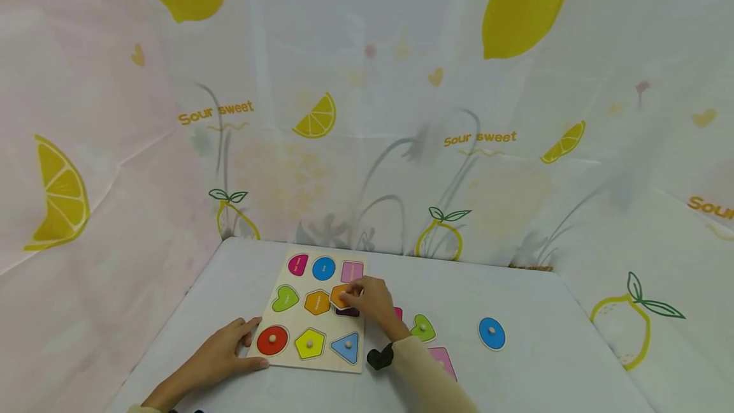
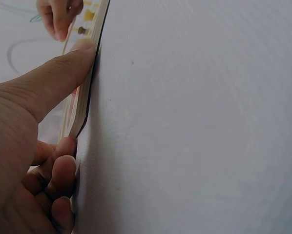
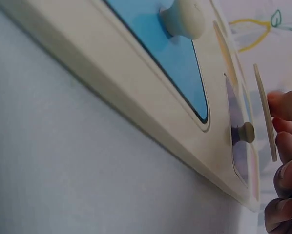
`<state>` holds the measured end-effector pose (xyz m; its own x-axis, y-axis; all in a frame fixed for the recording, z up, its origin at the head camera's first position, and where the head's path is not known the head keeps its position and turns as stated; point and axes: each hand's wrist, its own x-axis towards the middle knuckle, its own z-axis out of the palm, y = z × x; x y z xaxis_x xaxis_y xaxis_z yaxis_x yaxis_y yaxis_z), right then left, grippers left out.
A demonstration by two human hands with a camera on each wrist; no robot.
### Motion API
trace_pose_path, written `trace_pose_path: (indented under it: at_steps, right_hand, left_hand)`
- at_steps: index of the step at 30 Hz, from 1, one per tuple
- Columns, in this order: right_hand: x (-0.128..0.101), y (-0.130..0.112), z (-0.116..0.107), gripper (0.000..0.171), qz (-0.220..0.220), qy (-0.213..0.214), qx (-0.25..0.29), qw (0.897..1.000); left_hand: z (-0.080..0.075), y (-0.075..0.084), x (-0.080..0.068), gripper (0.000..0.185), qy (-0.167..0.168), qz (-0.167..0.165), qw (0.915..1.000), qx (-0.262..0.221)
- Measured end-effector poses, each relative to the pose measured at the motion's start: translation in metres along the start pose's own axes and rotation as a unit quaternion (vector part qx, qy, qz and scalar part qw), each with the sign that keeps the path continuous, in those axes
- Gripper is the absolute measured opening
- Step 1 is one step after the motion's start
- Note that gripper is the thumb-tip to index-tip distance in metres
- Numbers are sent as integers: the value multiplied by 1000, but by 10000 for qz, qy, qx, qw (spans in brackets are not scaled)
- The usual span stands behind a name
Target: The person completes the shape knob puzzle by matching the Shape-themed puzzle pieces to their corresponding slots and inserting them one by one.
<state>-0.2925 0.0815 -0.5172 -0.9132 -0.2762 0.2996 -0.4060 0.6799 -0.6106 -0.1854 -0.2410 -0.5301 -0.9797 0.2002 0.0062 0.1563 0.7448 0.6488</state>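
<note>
My left hand (image 1: 220,352) holds the near left corner of a wooden shape puzzle board (image 1: 290,320), thumb along its front edge and curled fingers at its left side. Over the board's right part, my right hand (image 1: 369,298) pinches an orange hexagon puzzle piece (image 1: 341,295), which overlaps a purple piece (image 1: 347,312) in the head view. The right wrist view shows the hexagon edge-on, raised above the board. The orange hexagon slot (image 1: 317,303) lies just left of it. A red circle (image 1: 272,340), yellow pentagon (image 1: 310,343) and blue triangle (image 1: 346,347) with knobs sit in the front row.
Right of the board lie a green heart piece (image 1: 424,329), a pink square piece (image 1: 444,362) partly behind my sleeve, a magenta piece (image 1: 398,314) mostly hidden by my wrist, and a blue circle piece (image 1: 492,334). A lemon-printed curtain (image 1: 344,177) stands behind the white table (image 1: 539,362).
</note>
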Motion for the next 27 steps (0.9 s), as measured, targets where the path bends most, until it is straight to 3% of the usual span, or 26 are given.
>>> trace_pose_path:
  at_steps: [17,27]
  right_hand:
    - [10,-21,16,20,67,-395,287,9988]
    - [11,-27,22,20,28,-420,258,9988]
  left_hand:
    - [0,0,0,96,-15,-44,10000,5]
    - [0,1,0,96,4,-79,10000,-4]
